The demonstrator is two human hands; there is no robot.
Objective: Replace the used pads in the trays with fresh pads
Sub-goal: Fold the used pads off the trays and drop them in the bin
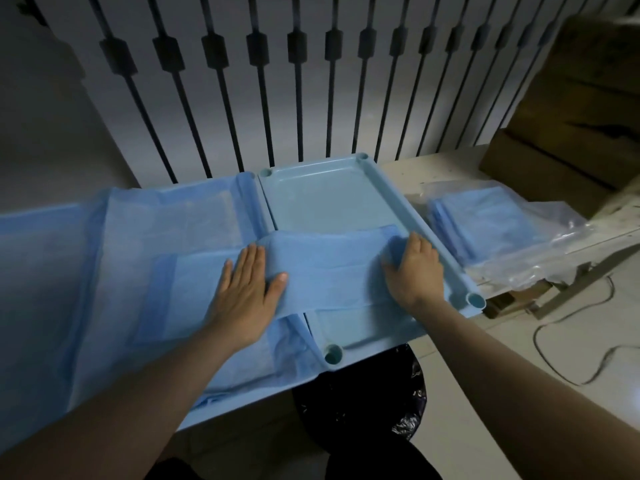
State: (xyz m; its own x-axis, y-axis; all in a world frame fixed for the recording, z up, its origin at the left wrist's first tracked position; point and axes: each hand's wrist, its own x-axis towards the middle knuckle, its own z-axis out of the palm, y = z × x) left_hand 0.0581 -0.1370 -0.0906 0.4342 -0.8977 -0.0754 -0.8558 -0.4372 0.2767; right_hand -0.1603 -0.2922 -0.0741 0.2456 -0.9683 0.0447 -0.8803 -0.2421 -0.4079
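Blue pad (329, 271), still part-folded, lies across the near half of the right tray (311, 199), its left end overlapping onto the left tray (242, 399), which already looks lined w/ a laid pad (138, 230). Looks like the fresh-pad step for tray no. 2: spreading it out.

Left hand (247, 292) is flat on the pad, fingers (249, 261) straight, pressing, gripping nothing. Right hand (415, 268) is at the pad's right edge by the tray rim, fingers curled round a fold of it.

Next move, I'd say: pull the folded part open toward the far rim, shift the whole thing right so it clears the other tray, then smooth it into the corners.

Pad is thin, soft, creased along its folds, w/ a darker border strip. Far half of the tray is bare. Pack (485, 220) of spares sits in clear plastic on the surface (433, 171), just right; bin bag (367, 393) is below.
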